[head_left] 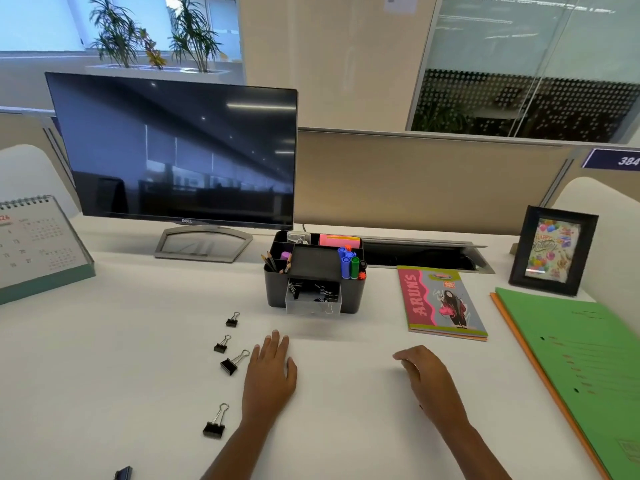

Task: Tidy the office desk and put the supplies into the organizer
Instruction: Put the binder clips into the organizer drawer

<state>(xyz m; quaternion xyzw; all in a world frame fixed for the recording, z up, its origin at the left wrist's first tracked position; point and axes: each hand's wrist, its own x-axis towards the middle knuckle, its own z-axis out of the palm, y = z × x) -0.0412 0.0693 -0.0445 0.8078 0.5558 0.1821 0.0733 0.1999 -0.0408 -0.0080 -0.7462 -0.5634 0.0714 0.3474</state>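
White office desk (138, 375), fabric partition behind, glass wall and potted plants beyond.

Monitor (180, 154): dark screen, on its stand at the back left.

Green folder (571, 358): lies flat at the right edge, over an orange one.

Desk calendar (38, 244): stands at the far left.

Photo frame (523, 251): black, upright, back right corner.

Notebook (441, 303): colourful cover, flat, between folder and organizer.

Organizer (277, 289): black, centre back, just in front of the monitor's right edge. Holds pencils (273, 263), markers (348, 263) and sticky notes (339, 240). Its clear drawer (313, 303) is pulled out and has black clips inside.

Left hand (272, 368): palm down on the desk, fingers straight and close together, holding nothing.

Right hand (427, 375): low over the desk near the middle, fingers loosely bent, holding nothing; whether it touches the surface I cannot tell.

Binder clips, four, loose on the desk left of the left hand: far clip (232, 319), second clip (221, 344), third clip (232, 363) just beside the left fingers, near clip (214, 422) by the forearm.

Dark item (123, 474) at the bottom edge: too cut off to name.

Step in hand, as I judge it: gathering clips into the drawer, which already holds some. Next move calls for a pinch on the third clip, the closest to the left hand, then a short carry forward and right to the drawer.
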